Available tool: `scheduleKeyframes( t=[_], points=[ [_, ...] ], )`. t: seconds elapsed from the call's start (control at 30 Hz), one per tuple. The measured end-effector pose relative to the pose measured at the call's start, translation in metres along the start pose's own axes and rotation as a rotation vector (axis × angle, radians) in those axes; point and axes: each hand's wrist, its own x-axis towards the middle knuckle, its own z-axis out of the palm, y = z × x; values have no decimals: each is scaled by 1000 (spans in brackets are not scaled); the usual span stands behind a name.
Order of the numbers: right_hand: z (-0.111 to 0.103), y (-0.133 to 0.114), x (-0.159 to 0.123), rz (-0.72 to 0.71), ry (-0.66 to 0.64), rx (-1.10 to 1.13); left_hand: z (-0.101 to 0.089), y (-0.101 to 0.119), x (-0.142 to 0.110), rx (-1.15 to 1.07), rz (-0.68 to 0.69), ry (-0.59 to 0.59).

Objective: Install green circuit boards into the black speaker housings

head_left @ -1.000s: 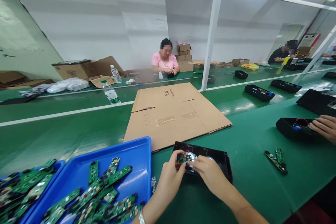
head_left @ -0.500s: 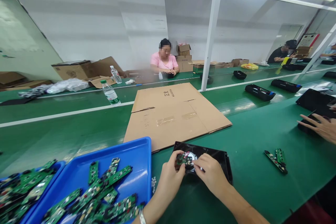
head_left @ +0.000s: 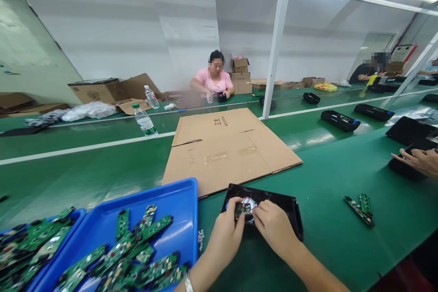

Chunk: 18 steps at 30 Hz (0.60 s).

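A black speaker housing [head_left: 284,207] lies on the green belt just in front of me, with a round silver speaker part inside it. My left hand [head_left: 224,236] and my right hand [head_left: 273,226] both pinch a small green circuit board [head_left: 242,209] with red wiring over that opening. Each hand's fingers are curled onto the board. Left of my hands stands a blue tray [head_left: 178,200] heaped with several green circuit boards [head_left: 137,255].
A flattened cardboard sheet [head_left: 226,148] lies beyond the housing. Two loose boards [head_left: 361,207] rest to the right. A co-worker's hand [head_left: 417,160] touches another black housing at the right edge. A water bottle [head_left: 144,121], boxes and a seated person are further back.
My hands have lowered the small board a little deeper into the housing. The co-worker's hand at the right moved a black housing away to the right.
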Motion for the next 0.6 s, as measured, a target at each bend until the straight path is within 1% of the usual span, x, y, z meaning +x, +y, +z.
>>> scheduleKeyframes(
  t=[0.13, 0.33, 0.4, 0.47, 0.6],
  points=[
    [1, 0, 0, -47, 14, -56, -1, 2, -1, -18, 2, -23],
    [-1, 1, 0, -130, -12, -96, -3, 2, 0, -30, 11, -38],
    [-2, 1, -1, -153, -20, -98, -3, 2, -1, 17, 22, -55],
    [-1, 0, -1, -165, -22, -107, -1, 1, -2, 81, 67, -73],
    [3, -2, -4, -118, 33, -134, 5, -1, -5, 232, 172, -66]
  ],
)
